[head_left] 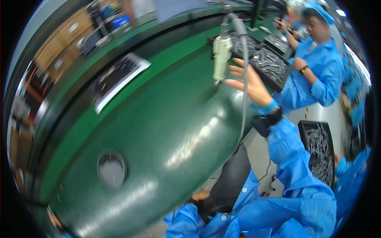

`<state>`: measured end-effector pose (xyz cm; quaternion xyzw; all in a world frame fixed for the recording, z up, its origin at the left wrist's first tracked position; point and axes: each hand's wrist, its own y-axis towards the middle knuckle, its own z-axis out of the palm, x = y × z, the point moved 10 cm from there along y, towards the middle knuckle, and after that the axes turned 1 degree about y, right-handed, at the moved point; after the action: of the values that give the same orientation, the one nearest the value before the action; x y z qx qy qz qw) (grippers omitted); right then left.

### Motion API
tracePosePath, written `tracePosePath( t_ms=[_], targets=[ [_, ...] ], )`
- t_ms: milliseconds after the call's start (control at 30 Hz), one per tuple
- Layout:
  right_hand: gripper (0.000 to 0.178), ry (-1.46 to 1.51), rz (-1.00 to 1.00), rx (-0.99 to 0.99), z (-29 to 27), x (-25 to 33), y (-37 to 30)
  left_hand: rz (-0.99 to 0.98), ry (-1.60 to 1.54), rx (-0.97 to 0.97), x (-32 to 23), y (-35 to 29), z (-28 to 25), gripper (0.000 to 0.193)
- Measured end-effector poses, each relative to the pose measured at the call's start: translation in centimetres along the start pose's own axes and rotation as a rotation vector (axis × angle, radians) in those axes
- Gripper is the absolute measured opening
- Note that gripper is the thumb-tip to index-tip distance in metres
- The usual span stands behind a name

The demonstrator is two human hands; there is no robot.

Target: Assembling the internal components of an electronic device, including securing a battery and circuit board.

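Note:
A pale green electric screwdriver [222, 58] hangs upright, tip down, over the green bench top [158, 119]. My right hand [251, 85] reaches to its right side with fingers stretched and spread. The fingertips are close to the tool; whether any touches it I cannot tell. A grey cable [244, 91] runs down in front of this hand. My left hand [201, 195] is low, near the bench's near edge by my lap. Only a small part of it shows, and its fingers are not clear.
A round container [112, 169] of small metal parts stands on the bench at left. Farther back lies a white-edged tray [119, 79]. Black trays of metal parts [274, 65] sit at far right, another [317, 148] lower. A co-worker [317, 67] stands beyond; another person's hand [54, 220] shows lower left.

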<state>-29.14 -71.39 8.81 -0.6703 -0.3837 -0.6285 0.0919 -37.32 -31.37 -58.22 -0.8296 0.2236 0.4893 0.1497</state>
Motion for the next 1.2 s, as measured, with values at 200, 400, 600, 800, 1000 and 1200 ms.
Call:
tracePosePath(
  t_ms=[200, 400, 600, 800, 1000, 1200],
  targets=[
    [0.051, 0.362, 0.064, -0.056, 3.0, -0.6, 6.5, -0.519, -0.084, 0.139, -0.8, 0.9, -6.6, 0.029],
    [0.028, 0.258, -0.096, -0.199, 2.5, 3.1, 5.2, -0.773, 0.115, 0.117, -2.4, 4.5, -18.6, 0.027],
    [0.023, 0.21, 0.041, -0.384, -1.7, 5.9, 1.3, -0.783, 0.208, -0.064, -7.6, 7.8, -22.3, 0.025],
    [0.023, 0.499, 0.105, -0.194, 2.8, 16.3, -11.5, -0.735, 0.195, -0.368, -18.9, 7.9, -18.6, 0.023],
    [0.019, 0.689, 0.031, 0.125, 5.2, 30.3, -17.4, -0.57, 0.247, -0.866, -30.6, 5.9, -12.2, 0.021],
    [0.021, 0.674, -0.081, 0.203, 1.5, 39.8, -18.5, -1.02, 0.54, -0.786, -43.7, -7.6, -17.3, 0.021]
  ],
)
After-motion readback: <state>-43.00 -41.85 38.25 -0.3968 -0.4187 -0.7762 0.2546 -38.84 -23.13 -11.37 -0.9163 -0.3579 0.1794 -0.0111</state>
